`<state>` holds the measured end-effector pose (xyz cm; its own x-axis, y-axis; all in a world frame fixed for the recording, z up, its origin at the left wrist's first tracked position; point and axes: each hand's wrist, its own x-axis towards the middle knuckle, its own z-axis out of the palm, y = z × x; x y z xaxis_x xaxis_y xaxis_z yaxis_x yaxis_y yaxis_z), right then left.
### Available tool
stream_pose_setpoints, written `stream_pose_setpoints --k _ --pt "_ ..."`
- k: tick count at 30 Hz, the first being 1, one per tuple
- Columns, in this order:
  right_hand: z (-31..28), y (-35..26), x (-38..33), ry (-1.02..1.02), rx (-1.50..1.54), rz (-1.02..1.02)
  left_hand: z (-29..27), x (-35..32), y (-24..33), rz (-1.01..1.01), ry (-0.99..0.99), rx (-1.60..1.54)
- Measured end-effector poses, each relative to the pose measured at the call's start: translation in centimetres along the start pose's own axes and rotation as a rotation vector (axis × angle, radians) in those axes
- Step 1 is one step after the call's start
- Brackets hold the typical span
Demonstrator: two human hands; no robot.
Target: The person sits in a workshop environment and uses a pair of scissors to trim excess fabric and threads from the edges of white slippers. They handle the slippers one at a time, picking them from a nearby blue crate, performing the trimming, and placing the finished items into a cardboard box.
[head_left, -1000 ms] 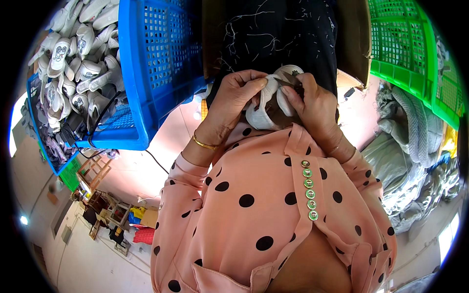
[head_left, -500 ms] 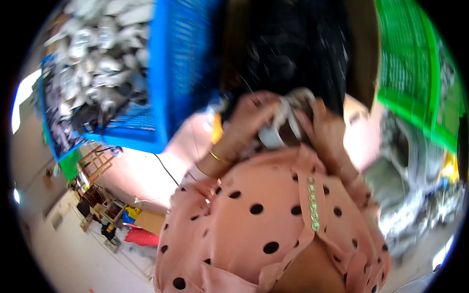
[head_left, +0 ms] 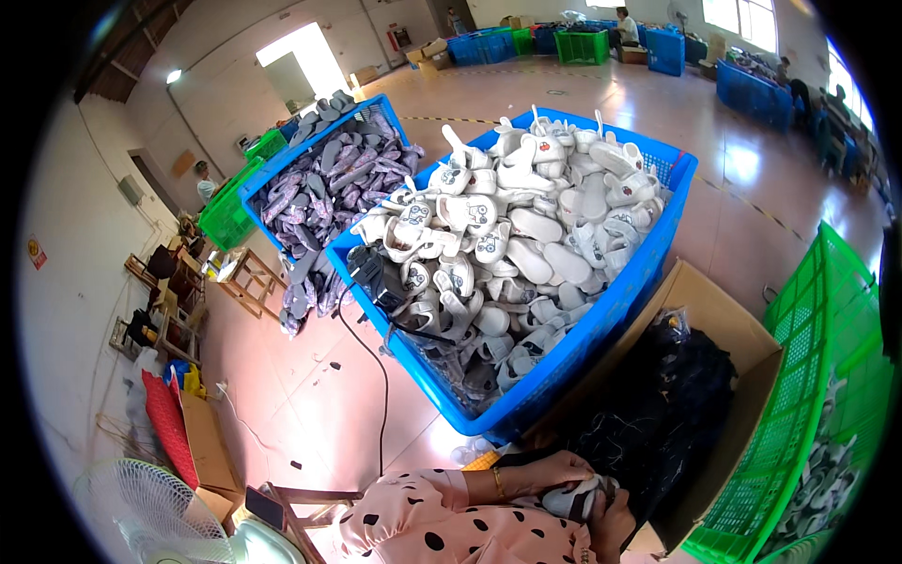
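Note:
At the lower edge, a small white-and-grey shoe (head_left: 570, 500) is held close to my polka-dot top. My left hand (head_left: 556, 470), with a gold bangle at the wrist, has its fingers closed on the shoe's upper edge. My right hand (head_left: 614, 523) is wrapped round the other end, hiding part of it. Just beyond my hands, a cardboard box (head_left: 759, 362) holds black, thread-strewn material (head_left: 648, 423). Ahead stands a blue crate (head_left: 678, 202) heaped with white children's shoes (head_left: 536, 226), several with printed pictures.
A second blue crate (head_left: 252, 195) of purple-grey shoes stands at the far left. Right of the box is a green crate (head_left: 799, 376) with more shoes. A black cable (head_left: 385, 395) trails down the floor. At lower left are a fan (head_left: 150, 508) and a phone (head_left: 266, 508).
The view has swung up from my chest to the room, so my hands now appear lower in the picture. Both hands still hold the shoe.

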<state>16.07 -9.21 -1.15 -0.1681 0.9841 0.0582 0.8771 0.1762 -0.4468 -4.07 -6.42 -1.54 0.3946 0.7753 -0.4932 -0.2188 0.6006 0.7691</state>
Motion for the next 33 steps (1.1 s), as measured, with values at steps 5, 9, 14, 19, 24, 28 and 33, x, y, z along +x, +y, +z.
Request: stream_pose_setpoints --k 5,9,14,19,24,28,33 --pt "-0.7 0.2 0.0 -0.02 0.109 0.02 0.3 0.6 -0.2 -0.005 0.014 0.085" --pt "-0.7 0.5 0.5 -0.074 0.165 0.065 0.3 0.5 0.3 0.035 0.007 0.074" --pt "0.6 0.8 0.0 0.059 0.135 -0.039 -0.3 0.6 -0.7 -0.02 0.023 0.029" --pt "-0.2 0.6 0.3 -0.038 0.17 0.012 0.3 0.4 0.6 -0.044 0.04 0.04" --pt "0.4 0.7 0.7 0.037 0.137 -0.03 0.1 -0.1 2.2 0.048 -0.022 0.154" --pt "-0.1 0.9 0.6 0.0 0.168 -0.03 0.4 -0.1 1.1 0.036 0.037 0.1" --pt "-0.4 0.3 -0.2 0.041 0.154 -0.03 1.0 -0.6 1.0 -0.074 0.105 -0.013"
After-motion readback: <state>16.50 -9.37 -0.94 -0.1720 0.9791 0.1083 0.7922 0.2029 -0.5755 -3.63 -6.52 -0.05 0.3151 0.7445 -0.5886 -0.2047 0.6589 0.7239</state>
